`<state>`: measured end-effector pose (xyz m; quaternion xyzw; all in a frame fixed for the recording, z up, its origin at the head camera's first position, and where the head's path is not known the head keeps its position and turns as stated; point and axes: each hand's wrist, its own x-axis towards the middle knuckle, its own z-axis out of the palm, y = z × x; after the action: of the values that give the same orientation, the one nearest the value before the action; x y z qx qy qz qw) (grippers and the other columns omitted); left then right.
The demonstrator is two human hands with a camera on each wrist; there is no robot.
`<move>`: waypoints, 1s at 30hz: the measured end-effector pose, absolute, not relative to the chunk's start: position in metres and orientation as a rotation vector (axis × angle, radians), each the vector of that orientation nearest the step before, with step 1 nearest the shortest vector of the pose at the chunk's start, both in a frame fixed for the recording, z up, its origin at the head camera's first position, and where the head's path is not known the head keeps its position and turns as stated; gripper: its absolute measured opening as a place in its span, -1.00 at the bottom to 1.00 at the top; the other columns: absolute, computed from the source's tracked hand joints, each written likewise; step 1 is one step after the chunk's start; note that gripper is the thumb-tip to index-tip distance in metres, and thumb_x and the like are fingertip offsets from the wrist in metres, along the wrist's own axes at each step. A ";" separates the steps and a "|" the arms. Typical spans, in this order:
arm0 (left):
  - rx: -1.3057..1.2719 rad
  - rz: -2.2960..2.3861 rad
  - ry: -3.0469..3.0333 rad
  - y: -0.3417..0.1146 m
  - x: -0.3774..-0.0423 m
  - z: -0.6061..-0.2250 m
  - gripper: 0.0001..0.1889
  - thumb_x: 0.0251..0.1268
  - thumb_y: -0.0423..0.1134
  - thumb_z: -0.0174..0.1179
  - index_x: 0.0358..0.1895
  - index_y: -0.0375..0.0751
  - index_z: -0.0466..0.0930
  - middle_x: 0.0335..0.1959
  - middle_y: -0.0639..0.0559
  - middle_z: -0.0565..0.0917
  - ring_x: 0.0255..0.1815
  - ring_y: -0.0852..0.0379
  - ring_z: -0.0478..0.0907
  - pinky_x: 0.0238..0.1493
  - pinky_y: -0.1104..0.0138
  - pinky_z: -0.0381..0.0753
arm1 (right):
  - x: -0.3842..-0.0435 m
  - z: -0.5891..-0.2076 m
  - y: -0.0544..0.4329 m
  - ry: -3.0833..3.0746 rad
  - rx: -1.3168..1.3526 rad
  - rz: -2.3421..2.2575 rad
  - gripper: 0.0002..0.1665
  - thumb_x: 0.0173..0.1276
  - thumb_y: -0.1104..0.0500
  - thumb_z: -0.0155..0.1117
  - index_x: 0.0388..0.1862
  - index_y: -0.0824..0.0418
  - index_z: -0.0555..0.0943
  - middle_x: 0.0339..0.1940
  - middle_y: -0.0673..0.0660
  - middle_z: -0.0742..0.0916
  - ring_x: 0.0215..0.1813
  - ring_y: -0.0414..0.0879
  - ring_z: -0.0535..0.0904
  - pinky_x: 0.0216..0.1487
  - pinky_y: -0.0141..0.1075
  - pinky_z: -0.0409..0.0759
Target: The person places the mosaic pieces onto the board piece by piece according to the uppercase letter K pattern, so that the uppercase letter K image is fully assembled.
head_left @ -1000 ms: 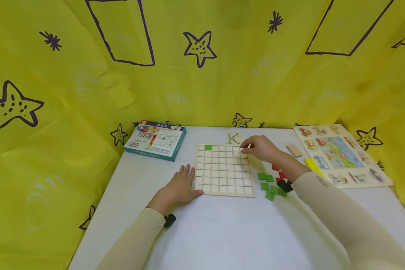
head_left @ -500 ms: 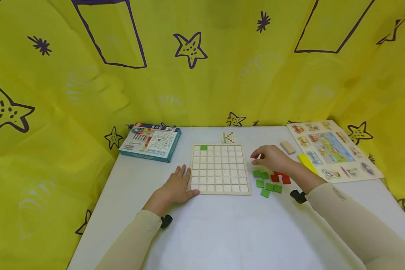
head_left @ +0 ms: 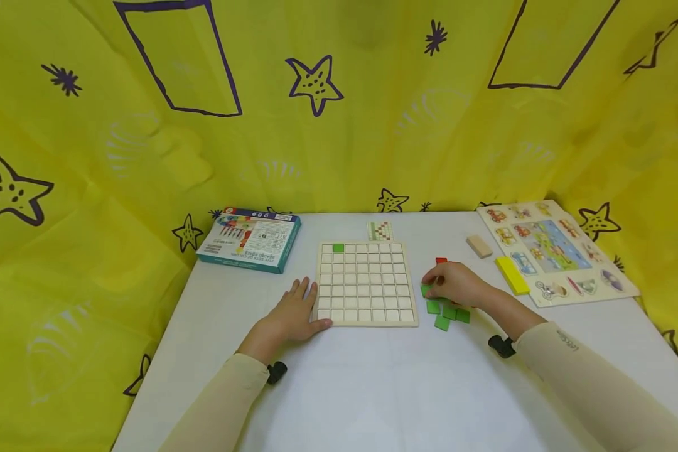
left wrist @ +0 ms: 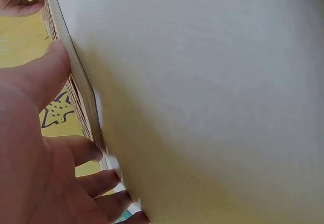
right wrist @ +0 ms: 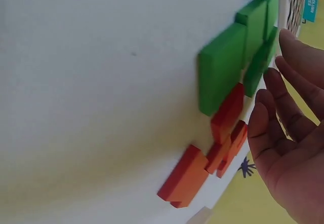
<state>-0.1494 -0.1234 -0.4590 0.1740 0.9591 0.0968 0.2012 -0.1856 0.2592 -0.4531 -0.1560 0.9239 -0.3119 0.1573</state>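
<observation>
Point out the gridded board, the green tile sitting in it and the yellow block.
Gridded board (head_left: 363,290), head view: blank square near its middle.
Green tile (head_left: 338,248), head view: centre of its top face.
Yellow block (head_left: 511,275), head view: middle of its top face.

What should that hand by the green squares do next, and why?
Probably pinch one of the loose green tiles: the right hand is close by, seemingly holding nothing, and the grid board has just one green tile in its squares.

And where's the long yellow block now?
In the head view, the long yellow block lies on the right side of the white table, between the right hand and the pale picture puzzle board, below and right of the small plain wooden block.
</observation>
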 end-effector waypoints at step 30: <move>0.481 0.288 2.695 -0.125 -0.149 -0.464 0.02 0.37 0.32 0.11 0.61 -0.33 -0.05 0.63 -0.29 -0.11 0.63 -0.25 -0.24 0.56 -0.03 -0.07 | -0.192 -0.452 0.260 2.633 -0.476 -0.989 -0.88 0.36 0.26 0.39 -0.14 0.17 0.77 -0.19 0.00 0.77 -0.17 -0.08 0.60 -0.06 -0.20 0.57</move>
<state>-0.1491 -0.1249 -0.4639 0.1715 0.9606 0.1026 0.1932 -0.1923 0.2602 -0.4520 -0.1651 0.9134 -0.3430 0.1440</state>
